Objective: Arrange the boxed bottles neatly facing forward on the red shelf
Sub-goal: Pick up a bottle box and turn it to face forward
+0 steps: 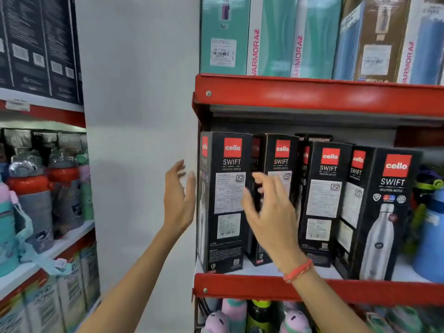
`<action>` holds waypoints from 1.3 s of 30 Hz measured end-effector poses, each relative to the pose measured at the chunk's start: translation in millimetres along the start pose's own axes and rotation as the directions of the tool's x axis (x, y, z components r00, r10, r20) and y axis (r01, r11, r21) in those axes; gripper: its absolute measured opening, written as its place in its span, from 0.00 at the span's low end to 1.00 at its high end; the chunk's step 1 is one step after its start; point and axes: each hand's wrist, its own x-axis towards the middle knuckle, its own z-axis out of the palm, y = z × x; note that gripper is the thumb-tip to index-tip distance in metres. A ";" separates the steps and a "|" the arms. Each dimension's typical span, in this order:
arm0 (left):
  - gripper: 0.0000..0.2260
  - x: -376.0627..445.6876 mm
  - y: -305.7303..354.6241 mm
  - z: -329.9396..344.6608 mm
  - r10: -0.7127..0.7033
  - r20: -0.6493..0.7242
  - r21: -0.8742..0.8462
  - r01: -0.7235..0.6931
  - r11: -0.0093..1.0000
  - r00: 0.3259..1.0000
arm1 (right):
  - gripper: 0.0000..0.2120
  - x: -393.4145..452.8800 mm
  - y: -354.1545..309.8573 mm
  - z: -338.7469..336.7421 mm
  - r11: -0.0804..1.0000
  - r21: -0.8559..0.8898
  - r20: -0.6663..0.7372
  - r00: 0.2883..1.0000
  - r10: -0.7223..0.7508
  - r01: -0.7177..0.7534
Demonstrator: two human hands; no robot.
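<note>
Several tall black boxed bottles stand on the red shelf [240, 286]. The leftmost box [225, 236] shows its label side, as do the second box [281, 155] and third box [324, 200]. The rightmost box [389, 212] shows a printed steel bottle. My left hand [179, 200] is open, just left of the leftmost box, apart from it. My right hand [271, 212] is open with fingers spread, in front of the gap between the first and second boxes, and hides the lower part of the second box.
Teal and blue boxes [271, 37] fill the shelf above. Loose bottles [427, 224] stand at the right end of the red shelf, others below [240, 316]. A white wall panel [139, 116] separates a left rack holding bottles [36, 193].
</note>
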 end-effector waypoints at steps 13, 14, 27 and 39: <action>0.23 -29.6 -7.2 -5.0 -0.260 0.517 -0.265 0.441 0.857 0.816 | 0.56 -44.9 -24.6 39.7 0.951 0.033 0.279 0.917 0.286 -0.307; 0.21 -31.6 -1.0 -8.7 -0.242 0.513 -0.278 0.427 0.861 0.823 | 0.56 -46.8 -29.4 34.9 0.953 0.050 0.265 0.924 0.277 -0.300; 0.18 -71.4 69.5 -52.8 -0.158 0.469 -0.352 0.348 0.869 0.869 | 0.60 -48.2 -55.5 -42.0 0.937 0.118 0.329 0.903 0.276 -0.329; 0.35 -59.7 73.3 -44.6 -0.043 0.387 -0.138 0.104 0.985 0.921 | 0.45 3.5 17.1 -36.6 0.727 0.514 0.620 0.783 0.054 -0.456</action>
